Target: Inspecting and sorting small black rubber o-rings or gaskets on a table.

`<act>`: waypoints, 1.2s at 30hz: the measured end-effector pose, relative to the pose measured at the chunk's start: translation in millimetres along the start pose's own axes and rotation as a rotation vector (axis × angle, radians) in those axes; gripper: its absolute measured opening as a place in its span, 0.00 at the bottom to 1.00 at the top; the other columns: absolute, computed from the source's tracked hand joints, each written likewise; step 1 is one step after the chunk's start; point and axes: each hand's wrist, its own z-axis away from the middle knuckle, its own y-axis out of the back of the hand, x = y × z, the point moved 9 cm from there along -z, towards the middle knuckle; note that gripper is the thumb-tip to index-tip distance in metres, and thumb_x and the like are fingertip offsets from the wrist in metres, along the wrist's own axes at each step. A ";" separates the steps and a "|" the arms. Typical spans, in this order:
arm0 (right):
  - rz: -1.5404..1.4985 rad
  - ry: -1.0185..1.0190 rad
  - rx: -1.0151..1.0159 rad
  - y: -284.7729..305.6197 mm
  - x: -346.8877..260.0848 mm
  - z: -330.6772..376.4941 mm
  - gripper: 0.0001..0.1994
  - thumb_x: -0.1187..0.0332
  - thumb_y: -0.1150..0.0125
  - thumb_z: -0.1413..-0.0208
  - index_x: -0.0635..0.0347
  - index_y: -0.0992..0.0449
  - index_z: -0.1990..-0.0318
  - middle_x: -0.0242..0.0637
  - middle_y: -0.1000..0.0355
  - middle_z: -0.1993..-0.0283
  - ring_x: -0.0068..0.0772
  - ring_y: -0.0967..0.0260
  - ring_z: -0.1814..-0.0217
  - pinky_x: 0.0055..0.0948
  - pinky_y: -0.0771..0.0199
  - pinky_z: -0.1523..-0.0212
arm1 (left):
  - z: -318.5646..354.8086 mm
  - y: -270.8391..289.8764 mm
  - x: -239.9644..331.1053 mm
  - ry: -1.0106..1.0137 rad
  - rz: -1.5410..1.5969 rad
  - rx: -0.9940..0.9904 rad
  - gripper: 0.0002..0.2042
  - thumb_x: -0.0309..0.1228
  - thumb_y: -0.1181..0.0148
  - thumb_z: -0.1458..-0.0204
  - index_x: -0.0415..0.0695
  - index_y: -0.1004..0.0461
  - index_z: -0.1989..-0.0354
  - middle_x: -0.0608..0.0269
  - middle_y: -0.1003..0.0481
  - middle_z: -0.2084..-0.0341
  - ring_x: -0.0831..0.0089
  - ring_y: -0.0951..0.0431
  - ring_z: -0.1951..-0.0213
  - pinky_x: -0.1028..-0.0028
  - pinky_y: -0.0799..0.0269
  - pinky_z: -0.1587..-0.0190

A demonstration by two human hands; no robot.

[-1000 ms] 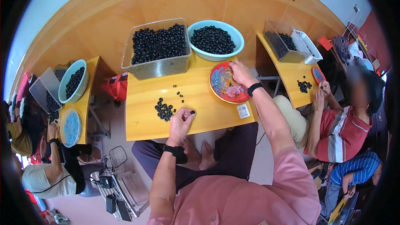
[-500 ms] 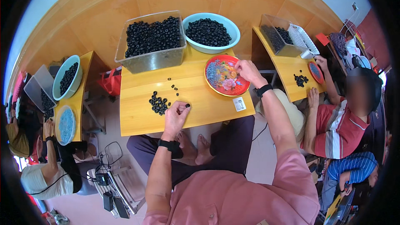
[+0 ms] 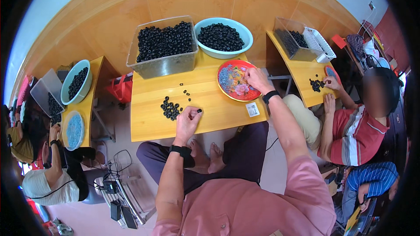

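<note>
Two-handed, centre of frame. Pinching a small black ring [image 3: 199, 110] between thumb and finger of the left hand [image 3: 187, 120], over the near part of the yellow wooden table [image 3: 151, 91]; cannot tell which way its hole faces. Note a pile of loose black rings [image 3: 169, 110] just left of that hand, a few strays above it, and a white printed label [image 3: 252, 109] lower right of centre. Holding the right hand [image 3: 258, 81] over the right side of a red floral tray [image 3: 238, 99], right of centre, fingers bent down; cannot tell if gripping anything. See small blue-grey pieces [image 3: 225, 78] along the tray's left side. Looks to be at the picking step: working at the tray with the ring held apart. Calls next, probably, for a fine fingertip pinch on one piece, without scattering the rest, and a steady left hold. Farther back, find a clear plastic bin [image 3: 168, 67] of black rings, upper left of centre, and a turquoise basin [image 3: 249, 39] of more, upper centre, against wood panelling [image 3: 258, 0].
</note>
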 end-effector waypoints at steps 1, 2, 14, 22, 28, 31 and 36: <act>-0.042 -0.008 0.053 5.6 1.0 2.8 0.05 0.71 0.41 0.43 0.62 0.19 0.65 0.50 0.20 0.63 0.50 0.20 0.60 0.44 0.22 0.58 | -0.1 -0.6 -0.9 -0.001 -0.012 -0.003 0.10 0.28 0.31 0.46 0.35 0.22 0.61 0.58 0.19 0.75 0.76 0.20 0.73 0.74 0.23 0.66; -0.042 -0.010 0.051 5.6 1.2 5.8 0.05 0.71 0.41 0.43 0.62 0.19 0.65 0.50 0.20 0.63 0.50 0.20 0.60 0.44 0.22 0.58 | 0.1 -1.2 -2.3 0.001 -0.012 -0.004 0.10 0.28 0.31 0.46 0.35 0.22 0.61 0.58 0.19 0.75 0.76 0.20 0.73 0.74 0.23 0.66; -0.933 0.060 -0.122 -20.4 -102.5 78.6 0.07 0.77 0.37 0.42 0.71 0.21 0.58 0.40 0.19 0.68 0.27 0.19 0.70 0.26 0.20 0.67 | 0.1 2.9 -1.6 -0.036 -0.057 0.017 0.11 0.29 0.31 0.46 0.35 0.22 0.61 0.63 0.22 0.78 0.81 0.25 0.74 0.75 0.26 0.67; -0.823 0.134 -0.030 -73.4 -152.1 97.3 0.09 0.71 0.32 0.45 0.68 0.21 0.61 0.46 0.19 0.69 0.35 0.18 0.68 0.31 0.21 0.66 | 2.5 2.2 10.6 -0.047 -0.050 0.013 0.09 0.28 0.32 0.44 0.36 0.21 0.60 0.58 0.20 0.76 0.77 0.21 0.74 0.74 0.25 0.68; -0.854 0.091 0.016 -86.5 -146.6 100.1 0.08 0.69 0.32 0.44 0.66 0.21 0.65 0.46 0.22 0.72 0.40 0.22 0.73 0.36 0.25 0.70 | 9.7 -5.3 15.4 -0.138 -0.114 -0.019 0.09 0.30 0.33 0.44 0.39 0.22 0.59 0.55 0.20 0.74 0.63 0.20 0.74 0.68 0.24 0.67; -0.825 0.159 0.065 -81.9 -149.2 102.9 0.08 0.70 0.34 0.41 0.68 0.21 0.63 0.41 0.22 0.72 0.27 0.24 0.74 0.28 0.25 0.72 | 10.2 -11.5 19.4 -0.156 -0.182 -0.083 0.11 0.32 0.34 0.44 0.39 0.23 0.58 0.50 0.20 0.71 0.54 0.19 0.70 0.62 0.23 0.65; -0.711 0.240 0.140 -73.5 -156.7 103.3 0.08 0.70 0.35 0.40 0.68 0.21 0.63 0.41 0.22 0.72 0.27 0.24 0.74 0.28 0.26 0.72 | 7.0 -9.3 18.7 -0.133 -0.196 -0.071 0.11 0.31 0.34 0.44 0.38 0.23 0.58 0.49 0.21 0.72 0.54 0.20 0.70 0.62 0.24 0.65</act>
